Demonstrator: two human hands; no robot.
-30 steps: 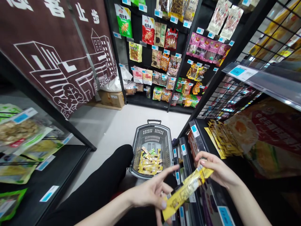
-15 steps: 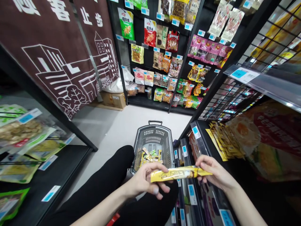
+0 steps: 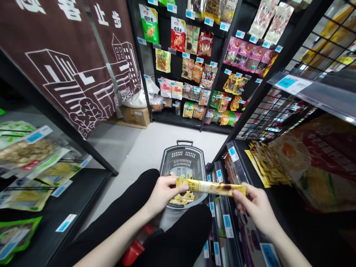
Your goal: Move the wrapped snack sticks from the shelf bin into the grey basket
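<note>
Snack shelves line this narrow shop aisle, with a brown printed curtain hanging on the left. Below it, the left hand pinches one end of a long yellow snack packet (held level, stretched between both hands) just above a grey shopping basket on the floor. At the other end, the right hand grips it with fingertips, beside stacked yellow packets on the right shelf.
</note>
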